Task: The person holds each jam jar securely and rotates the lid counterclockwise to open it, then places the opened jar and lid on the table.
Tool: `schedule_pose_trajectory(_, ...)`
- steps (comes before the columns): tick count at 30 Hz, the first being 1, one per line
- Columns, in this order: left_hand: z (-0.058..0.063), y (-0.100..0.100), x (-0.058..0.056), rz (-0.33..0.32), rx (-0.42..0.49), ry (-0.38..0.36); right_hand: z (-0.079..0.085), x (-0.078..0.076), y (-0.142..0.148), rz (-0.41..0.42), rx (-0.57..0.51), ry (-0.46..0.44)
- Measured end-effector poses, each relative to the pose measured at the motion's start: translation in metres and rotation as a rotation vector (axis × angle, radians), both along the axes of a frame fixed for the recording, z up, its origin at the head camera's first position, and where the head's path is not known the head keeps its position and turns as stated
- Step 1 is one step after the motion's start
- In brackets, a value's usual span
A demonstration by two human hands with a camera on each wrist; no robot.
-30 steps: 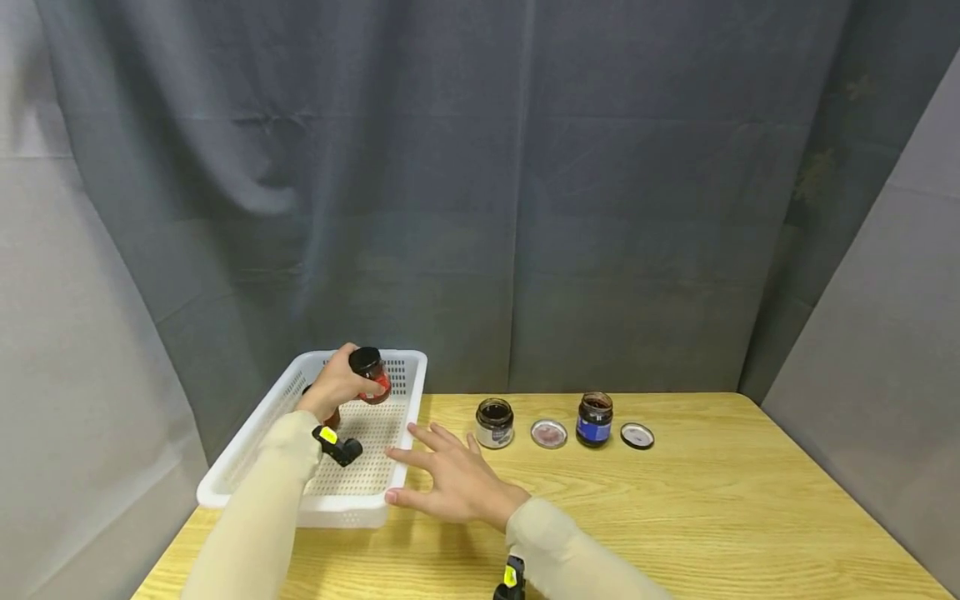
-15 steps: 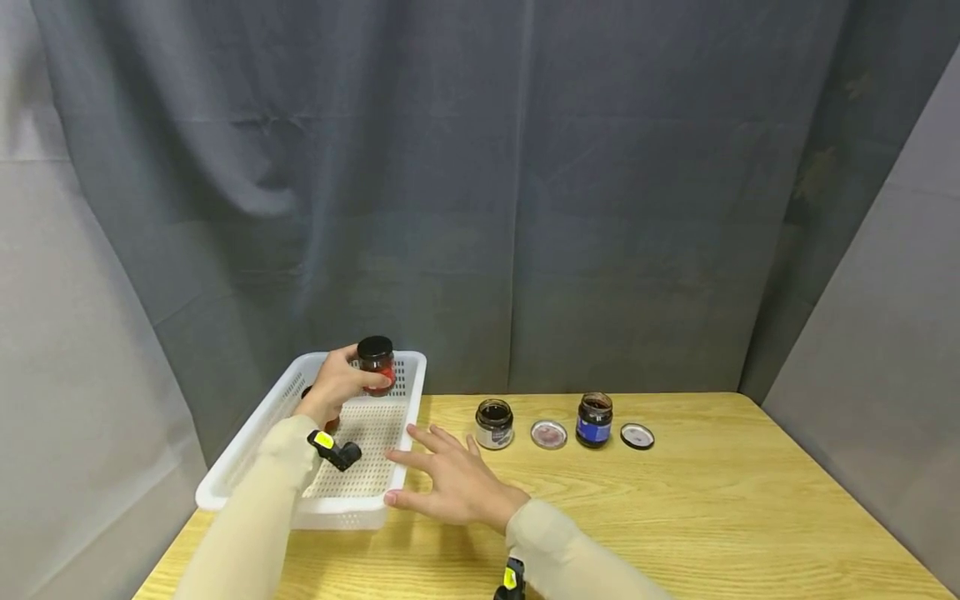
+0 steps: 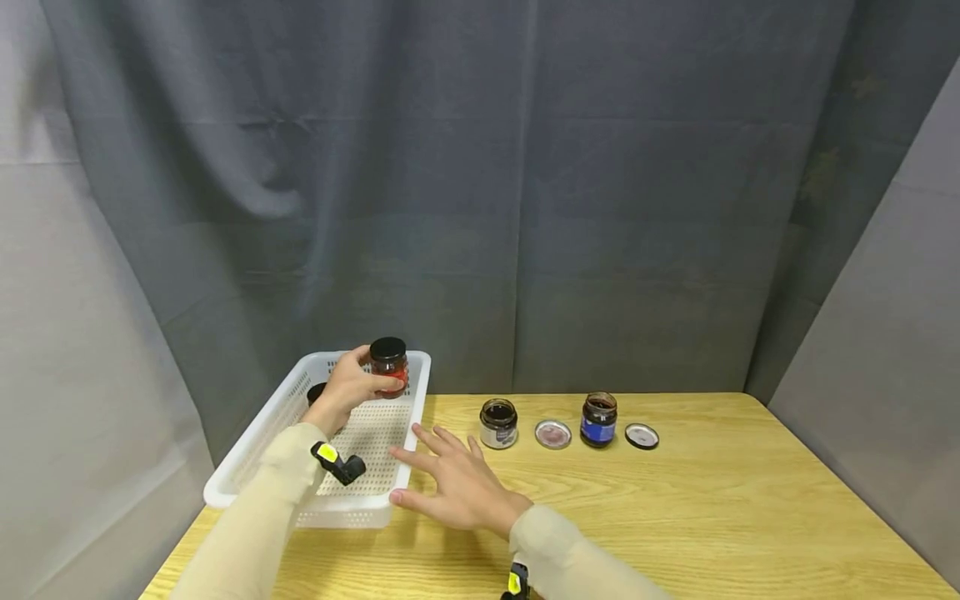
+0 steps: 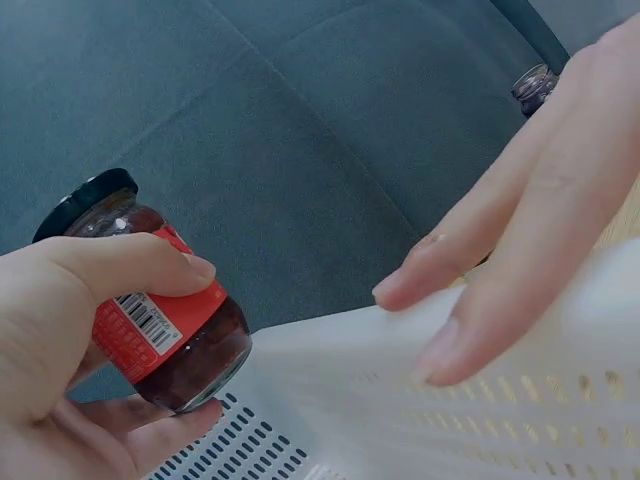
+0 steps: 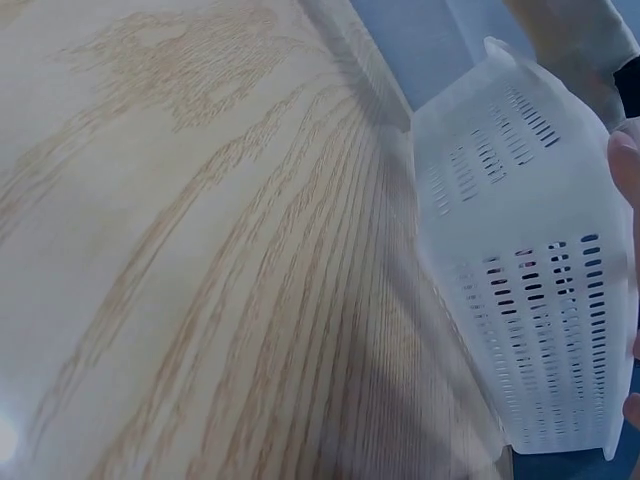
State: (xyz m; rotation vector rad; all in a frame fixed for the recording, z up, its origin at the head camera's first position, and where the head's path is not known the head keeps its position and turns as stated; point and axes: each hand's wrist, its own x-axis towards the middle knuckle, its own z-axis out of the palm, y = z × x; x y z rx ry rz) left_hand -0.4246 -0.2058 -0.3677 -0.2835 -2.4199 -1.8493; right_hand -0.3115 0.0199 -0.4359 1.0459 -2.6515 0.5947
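My left hand (image 3: pixel 349 390) grips a glass jar (image 3: pixel 389 368) with a black lid and a red label, raised over the back of a white plastic basket (image 3: pixel 352 503). In the left wrist view the thumb lies across the label of the jar (image 4: pixel 165 330), with fingers underneath; the jar leans in that view. Another dark-lidded jar (image 3: pixel 316 393) stands inside the basket, partly hidden behind the left hand. My right hand (image 3: pixel 457 483) is spread, its fingertips resting on the basket's right rim. Only a bit of its fingers (image 5: pixel 625 165) shows in the right wrist view.
Right of the basket, an open jar with a pale label (image 3: pixel 498 425) and an open blue-labelled jar (image 3: pixel 598 421) stand on the wooden table (image 3: pixel 675 517). A lid lies right of each, a reddish-stained lid (image 3: pixel 553 434) and a pale lid (image 3: pixel 642 436). Grey curtain (image 3: pixel 420 208) hangs behind.
My left hand has lifted the red-labelled jar up and to the right, and the jar has turned from tilted to nearly upright. The right hand stays at the basket rim.
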Motion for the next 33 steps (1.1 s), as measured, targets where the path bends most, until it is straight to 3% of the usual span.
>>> schedule_pose_trajectory(15, 0.012, 0.015, 0.010, -0.038, 0.045, 0.022, 0.004, 0.002, 0.002, -0.019, 0.023, 0.135)
schedule_pose_trajectory(33, 0.008, 0.032, 0.010, -0.089, 0.074, 0.055, 0.006, 0.004, 0.014, 0.024, -0.007, 0.087)
